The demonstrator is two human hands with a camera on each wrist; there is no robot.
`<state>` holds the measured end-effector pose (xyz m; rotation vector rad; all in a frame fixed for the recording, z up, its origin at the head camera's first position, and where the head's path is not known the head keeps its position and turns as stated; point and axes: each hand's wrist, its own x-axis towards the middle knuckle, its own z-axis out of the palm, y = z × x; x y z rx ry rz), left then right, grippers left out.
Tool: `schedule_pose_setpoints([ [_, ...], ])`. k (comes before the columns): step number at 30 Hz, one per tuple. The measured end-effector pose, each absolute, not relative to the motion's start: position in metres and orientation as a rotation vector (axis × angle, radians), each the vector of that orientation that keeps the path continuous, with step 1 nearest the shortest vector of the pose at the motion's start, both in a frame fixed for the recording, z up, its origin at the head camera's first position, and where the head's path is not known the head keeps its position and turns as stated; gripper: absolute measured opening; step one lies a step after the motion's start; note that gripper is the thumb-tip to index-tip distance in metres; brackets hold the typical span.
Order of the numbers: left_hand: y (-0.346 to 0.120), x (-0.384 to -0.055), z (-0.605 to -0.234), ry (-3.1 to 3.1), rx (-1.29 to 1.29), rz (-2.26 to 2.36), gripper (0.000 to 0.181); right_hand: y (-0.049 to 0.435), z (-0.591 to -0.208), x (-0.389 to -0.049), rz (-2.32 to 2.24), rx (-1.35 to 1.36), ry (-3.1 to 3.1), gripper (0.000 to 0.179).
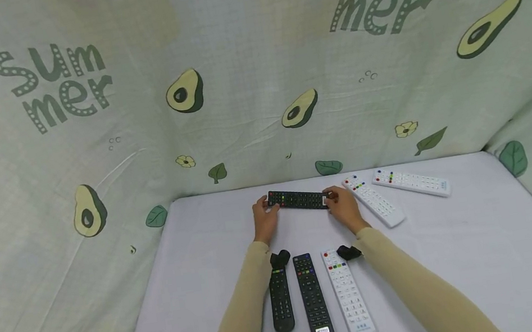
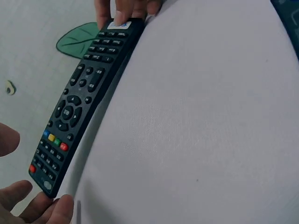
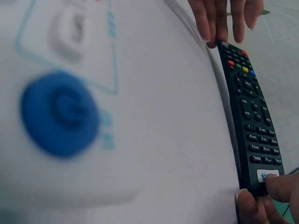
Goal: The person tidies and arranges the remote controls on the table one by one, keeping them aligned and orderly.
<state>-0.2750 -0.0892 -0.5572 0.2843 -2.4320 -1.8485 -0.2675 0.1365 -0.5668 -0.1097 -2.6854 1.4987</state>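
A black remote control point(image 1: 301, 200) with coloured buttons lies crosswise between both hands near the back of the table. My right hand point(image 1: 344, 207) pinches its white-labelled end, thumb on the label point(image 3: 267, 175) and fingers beneath. At the other end, my left hand point(image 1: 265, 220) touches the remote with fairly straight fingers point(image 2: 37, 205), while its thumb point(image 2: 7, 140) stands apart from it. Seen from the left wrist, the remote's button face point(image 2: 70, 112) is turned to the camera.
Two white remotes point(image 1: 375, 201) point(image 1: 411, 182) lie right of the hands. Nearer the front are a rounded black remote point(image 1: 281, 303), a straight black remote point(image 1: 312, 295) and another white remote point(image 1: 349, 296). A printed cloth point(image 1: 243, 152) hangs behind the white table point(image 1: 198, 266).
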Motion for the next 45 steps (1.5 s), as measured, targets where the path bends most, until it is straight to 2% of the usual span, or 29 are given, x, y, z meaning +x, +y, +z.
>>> schedule_pose_setpoints([
  [11, -0.087, -0.255, -0.548, -2.359, 0.243, -1.875, 0.041, 0.149, -0.555, -0.235, 1.609, -0.072, -2.562, 0.032],
  [22, -0.073, -0.226, -0.537, -2.180, 0.107, -2.069, 0.021, 0.177, -0.538, -0.175, 1.745, -0.143, -2.503, 0.033],
  [35, -0.044, -0.191, -0.532, -2.262, 0.048, -2.227, 0.019, 0.208, -0.546, -0.104, 1.914, -0.284, -2.475, 0.037],
  [45, -0.026, -0.182, -0.536, -2.305, -0.078, -2.391, 0.021, 0.232, -0.547, -0.074, 1.924, -0.365, -2.586, 0.043],
])
